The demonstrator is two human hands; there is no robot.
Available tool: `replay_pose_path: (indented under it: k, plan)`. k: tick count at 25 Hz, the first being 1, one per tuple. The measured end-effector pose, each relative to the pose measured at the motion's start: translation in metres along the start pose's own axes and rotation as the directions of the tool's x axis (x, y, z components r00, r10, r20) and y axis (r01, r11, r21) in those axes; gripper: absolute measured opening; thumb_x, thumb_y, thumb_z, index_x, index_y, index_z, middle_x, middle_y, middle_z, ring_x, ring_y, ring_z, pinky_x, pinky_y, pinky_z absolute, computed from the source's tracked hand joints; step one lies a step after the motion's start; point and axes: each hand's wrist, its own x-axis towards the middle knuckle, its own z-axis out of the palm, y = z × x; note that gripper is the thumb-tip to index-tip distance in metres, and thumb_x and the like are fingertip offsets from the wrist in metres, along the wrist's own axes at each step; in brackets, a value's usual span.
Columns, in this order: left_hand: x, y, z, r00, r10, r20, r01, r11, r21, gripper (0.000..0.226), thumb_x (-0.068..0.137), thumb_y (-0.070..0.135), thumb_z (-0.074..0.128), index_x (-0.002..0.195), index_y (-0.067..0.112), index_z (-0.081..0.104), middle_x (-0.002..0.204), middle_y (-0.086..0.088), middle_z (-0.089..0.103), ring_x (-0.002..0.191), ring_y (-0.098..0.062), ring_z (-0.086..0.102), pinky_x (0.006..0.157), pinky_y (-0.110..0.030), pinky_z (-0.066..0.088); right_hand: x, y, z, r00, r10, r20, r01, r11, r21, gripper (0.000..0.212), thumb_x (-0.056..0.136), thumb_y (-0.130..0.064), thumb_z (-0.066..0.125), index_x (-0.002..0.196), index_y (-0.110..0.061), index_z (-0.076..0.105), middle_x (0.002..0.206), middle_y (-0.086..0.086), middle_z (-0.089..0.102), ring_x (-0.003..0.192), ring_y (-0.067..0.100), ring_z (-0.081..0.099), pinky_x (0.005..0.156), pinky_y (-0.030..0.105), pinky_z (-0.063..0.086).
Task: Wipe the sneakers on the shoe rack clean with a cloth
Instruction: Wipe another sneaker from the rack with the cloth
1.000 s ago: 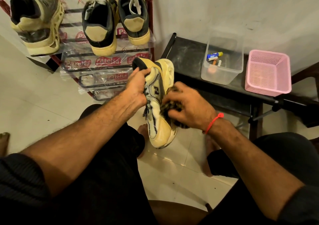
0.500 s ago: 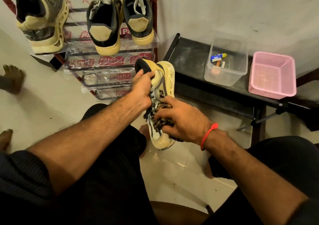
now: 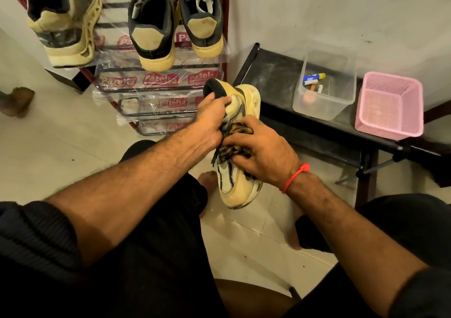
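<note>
Head view: left hand (image 3: 211, 120) grips sneaker (image 3: 240, 147) at its padded collar, held above the floor; right hand (image 3: 262, 153) fingers curl around cloth (image 3: 235, 132), pressing it on the upper. Light, stiff-soled, yielding upper.

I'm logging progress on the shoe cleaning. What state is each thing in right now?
Held sneaker: off the rack, toe pointing down, laces loose.
Cloth: bunched, pressed against the held sneaker's side.
Left hand: grips the held sneaker at its collar.
Right hand: grips the cloth.
Three sneakers: on the shoe rack's top shelf, heels outward.
Clear container: open, small items inside.
Pink basket: open, looks empty.
</note>
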Motion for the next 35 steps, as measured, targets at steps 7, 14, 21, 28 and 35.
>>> replay_pose_path:
  k: [7,14,21,28,35]
  plan:
    - [-0.009,0.008,-0.004,0.990,-0.034,0.135,0.037,0.999,-0.019,0.032,0.101,0.008,0.055,0.131,0.016,0.064,0.119,-0.017,0.073,0.096,-0.029,0.071,0.074,-0.038,0.062,0.009,0.000,0.004,0.946,0.205,-0.249,-0.140,0.956,0.257,0.029,0.080,-0.018,0.071,0.108,-0.020,0.074,0.112,0.001,0.056,0.105,0.015,0.058,0.095,0.032,0.051]
    - [-0.015,0.004,-0.001,0.955,-0.073,0.287,0.071,0.997,0.018,0.022,0.101,0.006,0.054,0.116,0.014,0.068,0.101,-0.012,0.071,0.085,-0.025,0.070,0.068,-0.035,0.060,0.007,-0.004,-0.015,0.980,0.153,-0.128,-0.130,0.977,0.167,0.030,0.078,-0.018,0.074,0.108,-0.023,0.072,0.115,0.002,0.053,0.104,0.016,0.054,0.092,0.030,0.051]
    - [-0.006,0.006,-0.007,0.987,0.005,0.163,-0.015,0.998,0.062,0.029,0.101,0.006,0.055,0.126,0.017,0.067,0.112,-0.013,0.076,0.093,-0.026,0.074,0.070,-0.039,0.062,-0.008,0.017,-0.026,0.966,0.257,0.018,-0.255,0.943,0.214,0.028,0.081,-0.025,0.076,0.108,-0.028,0.073,0.108,-0.003,0.058,0.100,0.011,0.058,0.091,0.027,0.049]
    - [-0.008,0.006,-0.006,0.965,0.220,0.140,-0.258,0.884,0.389,0.040,0.099,0.007,0.060,0.137,0.018,0.057,0.119,-0.002,0.072,0.107,-0.017,0.069,0.088,-0.032,0.059,-0.008,0.038,-0.022,0.830,0.546,0.113,-0.539,0.735,0.411,0.020,0.084,-0.028,0.076,0.102,-0.028,0.068,0.102,-0.006,0.070,0.097,0.010,0.067,0.091,0.038,0.056]
    - [0.002,0.028,-0.015,0.953,0.302,-0.030,-0.283,0.920,0.273,0.029,0.106,0.021,0.044,0.134,0.021,0.034,0.116,-0.004,0.062,0.095,-0.022,0.068,0.065,-0.053,0.063,-0.007,0.045,-0.027,0.747,0.661,0.075,-0.571,0.579,0.582,0.023,0.082,-0.035,0.079,0.100,-0.024,0.069,0.096,-0.003,0.073,0.093,0.014,0.069,0.091,0.041,0.057]
